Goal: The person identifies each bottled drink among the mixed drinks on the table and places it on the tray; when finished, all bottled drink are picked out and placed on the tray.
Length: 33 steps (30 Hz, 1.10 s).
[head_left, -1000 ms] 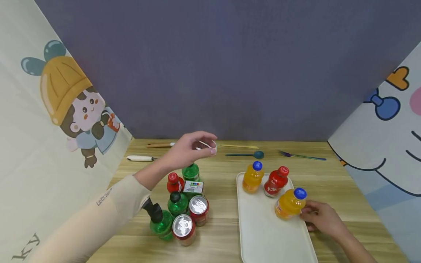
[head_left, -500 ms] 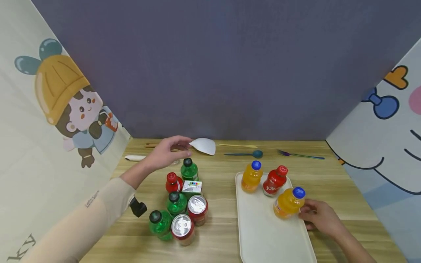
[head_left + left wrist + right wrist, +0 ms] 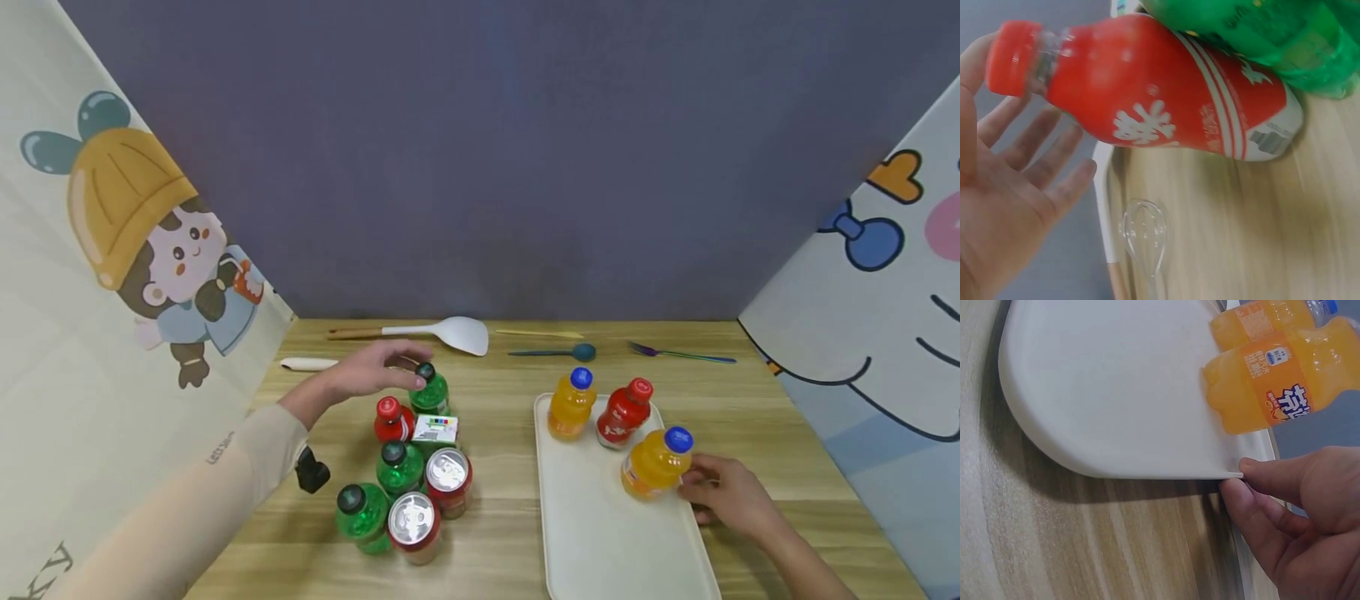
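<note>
My left hand (image 3: 378,368) hovers with spread, loosely bent fingers around the back of the drink group, its thumb by the black cap of a green bottle (image 3: 431,396). A red bottle (image 3: 1147,87) lies across the left wrist view, its cap in front of that hand's fingers; nothing is gripped. At the right, my right hand (image 3: 1297,512) pinches the rim of a white tray (image 3: 1104,394) between thumb and fingers. On the tray stand two orange soda bottles (image 3: 572,408) with blue caps and a red bottle (image 3: 625,414).
Beside the left forearm stand more green bottles (image 3: 363,521), two red cans (image 3: 415,533) and a small box (image 3: 436,429). Along the back lie a white spatula (image 3: 461,335), a whisk (image 3: 1145,231), a dark spoon (image 3: 583,352), a gold-coloured utensil (image 3: 536,333) and a fork (image 3: 678,353).
My left hand has come back from above the spatula, moving left and down to the green and red bottles. The right hand keeps its hold on the tray rim.
</note>
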Motion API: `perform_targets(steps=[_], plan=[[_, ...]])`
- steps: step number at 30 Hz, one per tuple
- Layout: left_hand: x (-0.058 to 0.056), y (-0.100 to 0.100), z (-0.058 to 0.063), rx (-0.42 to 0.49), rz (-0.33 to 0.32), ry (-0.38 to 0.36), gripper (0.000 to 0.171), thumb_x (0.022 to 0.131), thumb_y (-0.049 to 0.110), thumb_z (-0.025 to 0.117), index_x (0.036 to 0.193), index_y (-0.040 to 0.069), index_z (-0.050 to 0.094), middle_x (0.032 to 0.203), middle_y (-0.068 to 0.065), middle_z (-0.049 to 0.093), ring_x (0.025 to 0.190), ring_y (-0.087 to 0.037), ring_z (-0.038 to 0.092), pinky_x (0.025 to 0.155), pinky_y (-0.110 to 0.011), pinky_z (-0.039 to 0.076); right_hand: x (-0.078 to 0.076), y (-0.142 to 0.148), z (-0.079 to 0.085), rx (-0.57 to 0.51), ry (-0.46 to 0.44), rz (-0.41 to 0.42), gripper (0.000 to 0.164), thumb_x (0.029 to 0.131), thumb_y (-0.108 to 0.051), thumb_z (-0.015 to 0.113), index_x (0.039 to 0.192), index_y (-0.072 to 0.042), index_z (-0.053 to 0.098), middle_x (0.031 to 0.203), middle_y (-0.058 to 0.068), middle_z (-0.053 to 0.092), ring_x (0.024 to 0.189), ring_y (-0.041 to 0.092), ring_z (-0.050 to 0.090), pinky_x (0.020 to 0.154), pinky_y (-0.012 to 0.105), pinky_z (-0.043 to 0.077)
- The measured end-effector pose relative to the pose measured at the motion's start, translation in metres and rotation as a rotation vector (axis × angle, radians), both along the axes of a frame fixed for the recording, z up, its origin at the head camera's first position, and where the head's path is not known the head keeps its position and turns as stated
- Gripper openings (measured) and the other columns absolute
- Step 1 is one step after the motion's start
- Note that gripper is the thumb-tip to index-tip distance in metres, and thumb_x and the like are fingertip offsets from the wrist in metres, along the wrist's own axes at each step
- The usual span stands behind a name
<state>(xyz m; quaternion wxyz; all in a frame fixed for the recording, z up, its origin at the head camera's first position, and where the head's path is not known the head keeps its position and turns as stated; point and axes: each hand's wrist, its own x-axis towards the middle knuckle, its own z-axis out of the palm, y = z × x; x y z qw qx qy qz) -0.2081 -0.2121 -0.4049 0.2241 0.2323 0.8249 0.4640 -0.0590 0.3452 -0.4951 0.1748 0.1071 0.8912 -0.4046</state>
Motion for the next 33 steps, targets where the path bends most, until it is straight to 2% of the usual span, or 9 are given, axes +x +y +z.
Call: perform_targets(steps=[8,15,21,29,33], plan=[[-0.002,0.004,-0.008,0.038,-0.042,-0.016,0.047,0.091,0.022,0.077,0.136,0.011,0.065,0.133,-0.010,0.067,0.128,-0.034,0.059,0.109,-0.048,0.047,0.002,0.000,0.001,-0.012,0.000,-0.009,0.056,0.092,-0.009,0.076,0.140,0.008,0.054,0.105,0.012,0.068,0.083,0.020,0.068,0.065,0.033,0.063],[-0.003,0.010,-0.008,-0.019,-0.040,-0.014,0.045,0.090,0.025,0.079,0.132,0.015,0.069,0.134,-0.009,0.066,0.122,-0.023,0.060,0.107,-0.046,0.047,0.003,-0.001,0.001,-0.014,0.005,-0.011,0.053,0.091,-0.009,0.077,0.137,0.008,0.056,0.103,0.010,0.069,0.082,0.020,0.068,0.064,0.033,0.063],[-0.007,0.009,-0.007,-0.052,-0.051,-0.017,0.042,0.089,0.024,0.082,0.129,0.016,0.071,0.130,-0.005,0.069,0.118,-0.021,0.062,0.105,-0.042,0.049,0.003,-0.002,0.004,-0.009,0.010,-0.017,0.051,0.090,-0.011,0.078,0.134,0.006,0.059,0.103,0.010,0.069,0.083,0.020,0.068,0.064,0.032,0.063],[-0.009,0.006,-0.008,-0.048,-0.072,0.027,0.038,0.089,0.025,0.082,0.125,0.020,0.073,0.127,0.000,0.071,0.118,-0.018,0.063,0.105,-0.041,0.049,0.003,-0.003,0.003,-0.006,0.010,-0.023,0.054,0.090,-0.011,0.078,0.137,0.007,0.057,0.104,0.011,0.069,0.082,0.020,0.067,0.064,0.032,0.062],[-0.010,0.006,-0.009,-0.055,-0.075,0.085,0.036,0.088,0.027,0.083,0.123,0.021,0.075,0.120,0.003,0.074,0.113,-0.016,0.066,0.101,-0.039,0.052,0.004,-0.002,0.002,-0.002,0.014,-0.021,0.056,0.090,-0.011,0.077,0.138,0.008,0.056,0.105,0.012,0.069,0.081,0.020,0.068,0.064,0.032,0.062]])
